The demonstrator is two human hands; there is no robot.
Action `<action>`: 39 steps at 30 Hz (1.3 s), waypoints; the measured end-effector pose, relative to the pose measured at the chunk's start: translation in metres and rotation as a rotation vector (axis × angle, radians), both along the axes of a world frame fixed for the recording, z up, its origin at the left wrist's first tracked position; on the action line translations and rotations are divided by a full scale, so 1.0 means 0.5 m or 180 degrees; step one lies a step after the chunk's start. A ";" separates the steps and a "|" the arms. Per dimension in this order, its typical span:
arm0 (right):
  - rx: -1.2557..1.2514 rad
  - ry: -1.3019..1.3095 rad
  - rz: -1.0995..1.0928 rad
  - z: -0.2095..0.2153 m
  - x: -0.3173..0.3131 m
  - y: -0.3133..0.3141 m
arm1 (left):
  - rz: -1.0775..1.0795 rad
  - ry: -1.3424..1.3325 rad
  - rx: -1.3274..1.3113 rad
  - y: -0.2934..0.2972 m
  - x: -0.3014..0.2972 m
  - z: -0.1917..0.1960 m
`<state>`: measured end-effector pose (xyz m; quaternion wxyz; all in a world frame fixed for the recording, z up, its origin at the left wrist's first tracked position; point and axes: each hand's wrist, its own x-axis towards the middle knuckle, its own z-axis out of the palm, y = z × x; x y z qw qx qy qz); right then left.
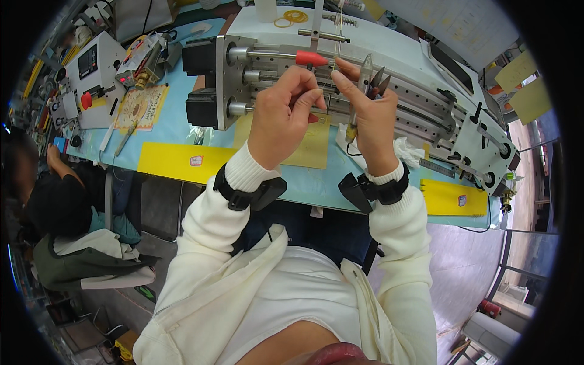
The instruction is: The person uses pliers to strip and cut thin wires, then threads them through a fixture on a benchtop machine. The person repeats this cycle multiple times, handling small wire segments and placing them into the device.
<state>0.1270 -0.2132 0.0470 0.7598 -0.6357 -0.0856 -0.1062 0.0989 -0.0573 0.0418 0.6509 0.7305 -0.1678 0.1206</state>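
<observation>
My left hand [283, 112] is closed in a pinch in front of a metal rail machine [395, 100]. What lies between its fingertips, if anything, is too small to make out. Just above it, a red cone-shaped tip [311, 58] sits by the machine's rod. My right hand [372, 115] is wrapped around a slim pen-like tool [365, 74] with a clear pointed end and a yellowish lower end. A second tool with dark pointed jaws [379, 80] sticks up from the same grip. The right thumb and forefinger reach toward thin upright wires beside the red tip.
Yellow strips [185, 163] lie along the front edge of the blue-covered table [292, 185]. White tissue [409, 152] lies right of my right hand. Yellow rubber rings [295, 16] rest behind the machine. At left stand a white device [91, 67] and another person [58, 194].
</observation>
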 end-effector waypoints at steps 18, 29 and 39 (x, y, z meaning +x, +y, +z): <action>-0.0667 0.0392 0.0922 0.023 -0.042 -0.027 | 0.1712 -0.1177 0.1939 -0.054 0.051 0.045; -0.1026 0.0218 0.0551 0.014 -0.062 -0.044 | 0.1425 -0.0514 0.0630 -0.034 0.016 0.006; -0.1079 0.0284 0.0500 0.012 -0.064 -0.039 | 0.1450 -0.0584 0.0690 -0.036 0.011 0.006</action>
